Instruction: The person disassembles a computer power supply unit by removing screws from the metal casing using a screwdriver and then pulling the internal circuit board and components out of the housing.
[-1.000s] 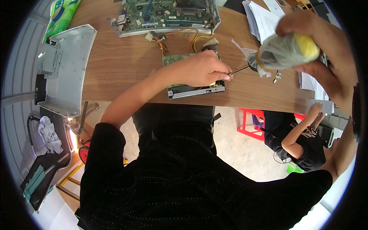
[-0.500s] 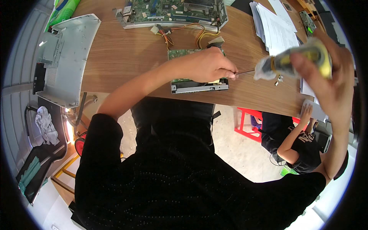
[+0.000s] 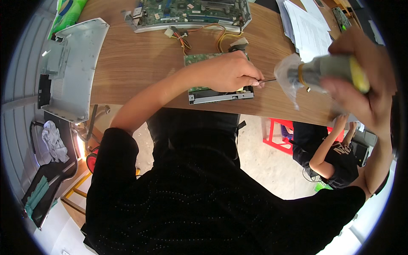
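Note:
My right hand (image 3: 361, 80), blurred by motion, is wrapped round the handle of a screwdriver (image 3: 316, 73). The handle is grey and yellow; clear plastic, tied with a yellowish band, flares out at its front. Its thin shaft points left, level with the table. At the tip end my left hand (image 3: 233, 73) has thumb and forefinger pinched together on the shaft. That hand rests over a unit with a green circuit board (image 3: 196, 59) and a silver metal frame (image 3: 221, 98) near the table's front edge. My hand and forearm hide much of the board.
Beyond the unit sit bundled wires (image 3: 182, 39) and an open chassis with a motherboard (image 3: 191, 12). A light metal cover (image 3: 78, 70) stands at left. Papers (image 3: 304, 29) lie at back right. At right, another person (image 3: 335, 157) works beside a red stool (image 3: 278, 137).
My right hand and the screwdriver handle have shifted slightly, and the clear plastic now hangs lower and wider. My left hand keeps its pinch in nearly the same place.

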`<state>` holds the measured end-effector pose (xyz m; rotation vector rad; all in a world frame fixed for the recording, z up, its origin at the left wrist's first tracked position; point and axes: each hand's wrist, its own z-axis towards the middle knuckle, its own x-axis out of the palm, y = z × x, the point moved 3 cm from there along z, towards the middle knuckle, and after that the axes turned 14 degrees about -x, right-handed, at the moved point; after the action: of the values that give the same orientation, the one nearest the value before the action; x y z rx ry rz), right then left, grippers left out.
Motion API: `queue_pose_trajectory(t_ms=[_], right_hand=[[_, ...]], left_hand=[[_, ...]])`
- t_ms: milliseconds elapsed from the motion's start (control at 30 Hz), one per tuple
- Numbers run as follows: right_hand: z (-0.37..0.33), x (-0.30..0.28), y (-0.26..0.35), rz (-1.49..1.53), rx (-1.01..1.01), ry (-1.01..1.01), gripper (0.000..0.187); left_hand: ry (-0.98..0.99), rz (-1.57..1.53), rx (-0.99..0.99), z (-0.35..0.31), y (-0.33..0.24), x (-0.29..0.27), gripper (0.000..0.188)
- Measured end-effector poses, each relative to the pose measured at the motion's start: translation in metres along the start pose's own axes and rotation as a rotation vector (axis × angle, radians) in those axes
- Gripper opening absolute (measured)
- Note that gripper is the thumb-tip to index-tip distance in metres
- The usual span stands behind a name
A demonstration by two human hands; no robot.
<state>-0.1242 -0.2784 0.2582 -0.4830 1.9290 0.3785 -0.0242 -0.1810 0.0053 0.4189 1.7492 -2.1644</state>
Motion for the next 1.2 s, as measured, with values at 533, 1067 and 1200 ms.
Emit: queue_pose_trajectory(t_ms=[533, 1067, 1200], right_hand=[[-0.005, 0.005, 0.002, -0.036, 0.21, -0.13, 0.034], [-0.029, 0.029, -0.006, -0.336, 0.323, -0.282, 0.065], [0.004, 0.002, 0.011, -0.24, 0.076, -0.091, 0.053]], left_hand=[[0.007, -0.024, -0.018, 0.0, 0.0, -0.002, 0.018], [0.015, -0.047, -0.018, 0.003, 0.002, -0.002, 0.018], [0.03, -0.039, -0.027, 0.002, 0.004, 0.0, 0.018]])
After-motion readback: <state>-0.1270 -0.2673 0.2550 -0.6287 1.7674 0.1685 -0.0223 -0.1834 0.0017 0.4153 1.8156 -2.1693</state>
